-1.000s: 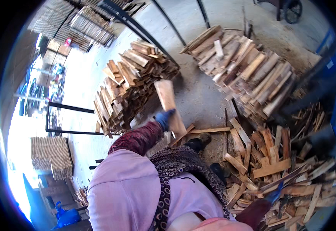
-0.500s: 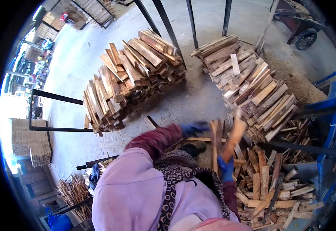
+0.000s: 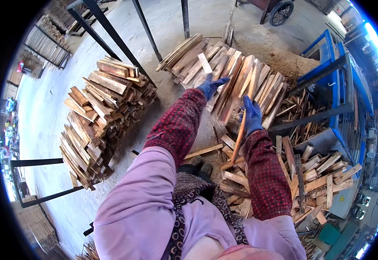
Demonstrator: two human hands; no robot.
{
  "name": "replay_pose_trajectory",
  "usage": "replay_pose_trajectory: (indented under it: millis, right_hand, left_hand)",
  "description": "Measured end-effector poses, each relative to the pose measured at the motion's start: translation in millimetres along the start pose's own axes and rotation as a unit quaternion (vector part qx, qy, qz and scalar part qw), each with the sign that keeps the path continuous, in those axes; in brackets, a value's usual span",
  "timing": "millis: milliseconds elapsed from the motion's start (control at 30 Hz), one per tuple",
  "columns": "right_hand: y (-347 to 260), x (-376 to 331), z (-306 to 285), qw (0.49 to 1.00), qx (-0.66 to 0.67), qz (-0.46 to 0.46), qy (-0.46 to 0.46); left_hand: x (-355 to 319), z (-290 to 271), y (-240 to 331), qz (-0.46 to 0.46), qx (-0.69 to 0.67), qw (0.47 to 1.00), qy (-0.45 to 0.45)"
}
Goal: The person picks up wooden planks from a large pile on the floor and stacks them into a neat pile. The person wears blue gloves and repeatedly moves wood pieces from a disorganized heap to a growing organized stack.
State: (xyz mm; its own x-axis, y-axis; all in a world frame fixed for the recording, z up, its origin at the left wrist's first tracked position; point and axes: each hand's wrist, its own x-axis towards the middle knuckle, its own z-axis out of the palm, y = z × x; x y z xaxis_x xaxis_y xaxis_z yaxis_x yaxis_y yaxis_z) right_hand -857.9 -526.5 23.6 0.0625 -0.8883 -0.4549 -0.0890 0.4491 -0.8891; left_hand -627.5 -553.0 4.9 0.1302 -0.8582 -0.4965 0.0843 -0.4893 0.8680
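Observation:
My left hand (image 3: 212, 86), in a blue glove, reaches over the right-hand stack of wood slats (image 3: 197, 65). Its fingers are spread beside a dark brown slat (image 3: 230, 93), and nothing shows in its grasp. My right hand (image 3: 253, 116), also blue-gloved, is closed at the side of a long, thin orange-brown wood strip (image 3: 239, 138). That strip slants from the top of the stack down past the hand, its lower end sticking out toward me. Part of the grip is hidden behind the glove.
A second slat stack (image 3: 106, 99) stands at the left, near black metal posts (image 3: 141, 30). Loose wood pieces (image 3: 314, 186) lie heaped at the lower right, beside a blue metal frame (image 3: 334, 73). A black bar (image 3: 314, 118) crosses near my right hand. A wheeled cart (image 3: 280, 12) is at the back.
Both hands have moved forward onto the right-hand stack. The wood pieces that were upright near my right hand have left that spot; slats now lie on the stack there. My view has turned right.

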Motion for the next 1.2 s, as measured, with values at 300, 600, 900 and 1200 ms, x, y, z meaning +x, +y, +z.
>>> replay_pose_trajectory:
  millis: [300,600,900,1200]
  right_hand:
    - [350.3,-91.3,-208.4,0.949,0.157,0.271,0.04]
    - [313.7,-135.7,90.0,0.869,-0.387,0.184,-0.248]
    - [277.0,-180.0,222.8,0.771,-0.538,-0.005,-0.341]
    - [283.6,-235.9,276.0,0.827,-0.46,0.149,-0.285]
  left_hand:
    - [-130.4,-320.4,-263.1,-0.107,0.451,0.885,0.037]
    - [-199.2,-776.7,-247.0,-0.142,0.126,0.744,0.641]
    - [-82.7,-987.1,-285.8,-0.268,0.026,0.71,0.65]
    - [-186.8,-879.3,-269.9,-0.214,0.13,0.884,0.394]
